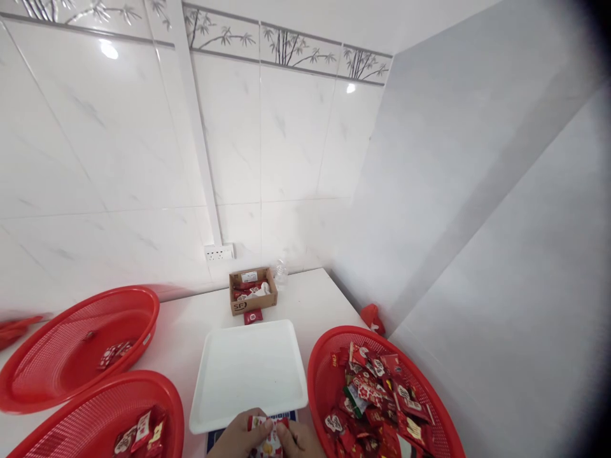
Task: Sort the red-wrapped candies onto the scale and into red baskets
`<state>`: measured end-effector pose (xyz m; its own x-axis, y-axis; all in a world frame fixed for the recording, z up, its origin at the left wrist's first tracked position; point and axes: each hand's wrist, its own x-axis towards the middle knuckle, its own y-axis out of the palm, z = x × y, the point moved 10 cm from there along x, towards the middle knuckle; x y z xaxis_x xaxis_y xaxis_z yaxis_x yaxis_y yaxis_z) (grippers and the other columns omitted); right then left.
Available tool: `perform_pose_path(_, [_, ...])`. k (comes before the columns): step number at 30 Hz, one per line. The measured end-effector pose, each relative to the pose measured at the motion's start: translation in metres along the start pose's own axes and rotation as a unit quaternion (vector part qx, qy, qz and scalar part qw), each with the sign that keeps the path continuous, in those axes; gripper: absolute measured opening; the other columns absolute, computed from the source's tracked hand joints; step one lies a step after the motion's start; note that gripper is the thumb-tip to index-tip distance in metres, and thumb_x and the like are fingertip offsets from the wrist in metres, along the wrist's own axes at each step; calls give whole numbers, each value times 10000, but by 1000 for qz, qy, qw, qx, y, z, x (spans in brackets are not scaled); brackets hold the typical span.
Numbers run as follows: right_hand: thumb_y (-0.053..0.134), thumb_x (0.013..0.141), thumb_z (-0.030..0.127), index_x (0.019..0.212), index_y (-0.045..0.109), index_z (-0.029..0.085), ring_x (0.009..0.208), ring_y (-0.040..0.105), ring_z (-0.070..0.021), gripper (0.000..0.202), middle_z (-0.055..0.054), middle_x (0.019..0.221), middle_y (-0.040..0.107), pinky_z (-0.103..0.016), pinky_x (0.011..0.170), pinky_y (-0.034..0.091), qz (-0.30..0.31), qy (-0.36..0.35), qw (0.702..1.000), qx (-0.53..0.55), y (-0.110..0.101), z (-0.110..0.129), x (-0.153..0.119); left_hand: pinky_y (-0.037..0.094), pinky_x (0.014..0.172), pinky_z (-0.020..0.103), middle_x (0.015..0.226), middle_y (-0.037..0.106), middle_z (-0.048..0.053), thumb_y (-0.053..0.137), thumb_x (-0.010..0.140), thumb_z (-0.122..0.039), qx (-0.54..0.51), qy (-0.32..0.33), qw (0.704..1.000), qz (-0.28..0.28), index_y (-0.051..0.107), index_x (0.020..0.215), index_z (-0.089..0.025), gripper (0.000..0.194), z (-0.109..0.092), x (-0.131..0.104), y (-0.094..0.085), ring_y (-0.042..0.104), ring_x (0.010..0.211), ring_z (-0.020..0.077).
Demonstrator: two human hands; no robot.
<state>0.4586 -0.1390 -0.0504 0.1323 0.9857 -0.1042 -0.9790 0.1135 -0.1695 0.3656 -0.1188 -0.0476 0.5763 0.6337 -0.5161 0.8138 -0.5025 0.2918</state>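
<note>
Both hands meet at the bottom middle of the head view, in front of a white tray (251, 362). My left hand (243, 436) has its thumb pressed on a small red and white snack packet (268, 437). My right hand (296, 439) pinches the same packet from the other side, thumb on its face. Print shows on the packet, but its contents cannot be made out. Part of a dark blue object (214, 439) shows under the tray's near edge. Right of the hands stands a red plastic basket (317, 375) holding many small wrapped packets (375, 394), mostly red.
Two red baskets stand at the left, the far one (138, 305) and the near one (174, 407), each with a few packets. A cardboard box (252, 304) with red packets sits behind the tray, one packet (252, 316) before it. Clear plastic (280, 272) lies beside it.
</note>
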Motion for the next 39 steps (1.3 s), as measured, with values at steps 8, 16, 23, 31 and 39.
perform_pose_path(8, [443,755,548,724,608,205,746,600,-202,382,-45,747,649,-299,718,473,-192,29,977,-84,-122,-11,5,476,677,246,910,637,48,687,668,-440,-131,-14,972,-193,523,1052,-199,481,-28,-5,-67,624,707,139])
perform_pose_path(16, [580,592,289,1222,520,102,1304,303,-325,660,-205,1386,366,-417,1020,308,-139,130,935,-300,-142,-102,24,470,829,355,1291,461,167,661,716,-425,-176,-24,957,-229,31,1410,-318,944,-26,-26,-75,653,886,226])
perform_pose_path(23, [549,671,349,1253,495,143,1283,341,-318,620,-185,1419,322,-466,971,337,-161,155,929,-294,-147,-103,51,471,802,335,1210,557,135,698,652,-416,-100,-66,977,-176,192,1402,-248,920,-15,-36,-54,653,838,209])
perform_pose_path(31, [411,794,256,1256,509,205,1292,324,-298,476,-126,1426,337,-507,1019,232,7,156,906,-393,-111,-101,27,466,761,304,1118,612,117,687,642,-458,-45,-95,982,-159,321,1333,-219,817,3,-34,-57,634,790,173])
perform_pose_path(39, [319,845,439,1235,527,128,1224,440,-215,541,-113,1299,513,-338,1056,263,71,141,958,-241,-99,-83,1,455,752,288,1062,617,110,660,649,-497,-9,-99,988,-121,423,1231,-191,699,1,-28,-46,616,805,163])
